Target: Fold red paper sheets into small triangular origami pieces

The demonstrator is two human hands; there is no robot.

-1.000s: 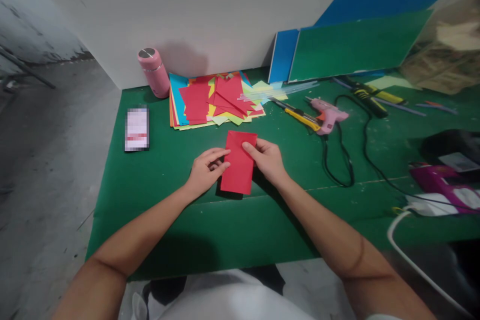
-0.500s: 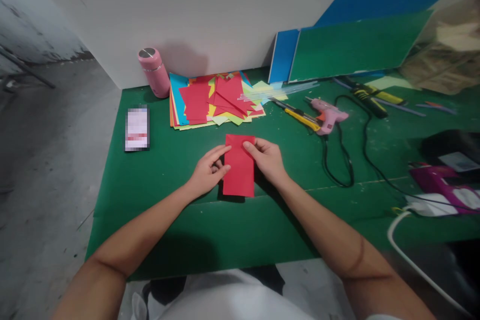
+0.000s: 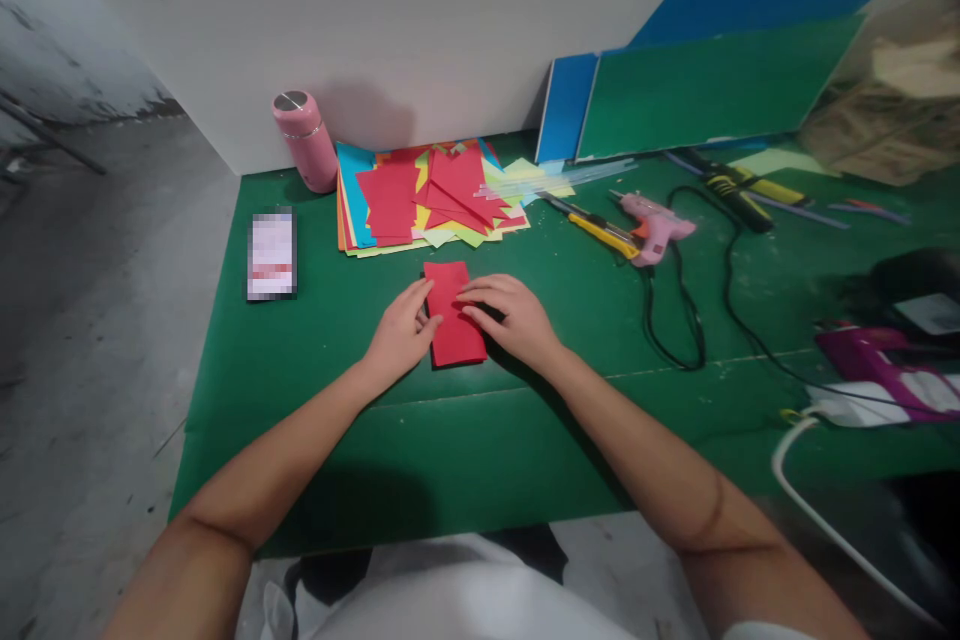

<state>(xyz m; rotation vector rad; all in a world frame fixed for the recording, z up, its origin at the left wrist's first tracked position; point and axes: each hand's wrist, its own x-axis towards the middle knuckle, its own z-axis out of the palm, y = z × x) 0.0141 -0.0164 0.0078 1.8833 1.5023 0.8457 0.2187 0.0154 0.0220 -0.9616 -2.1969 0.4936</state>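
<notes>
The red paper [image 3: 456,340] is over the desk [image 3: 525,480], near the paper pile [image 3: 386,205]. The left hand [image 3: 401,330] grasps its left edge; the right hand [image 3: 519,318] touches its right, grip unclear.

The folded paper [image 3: 451,335] is plain red, the surface [image 3: 315,480] green, the vacuum flask [image 3: 311,152] pink, the glue gun [image 3: 658,223] pink with orange trigger [image 3: 640,231]

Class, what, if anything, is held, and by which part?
The red paper, by its long edges: left hand at the left, right hand at the right; whether either pinches is unclear.
</notes>
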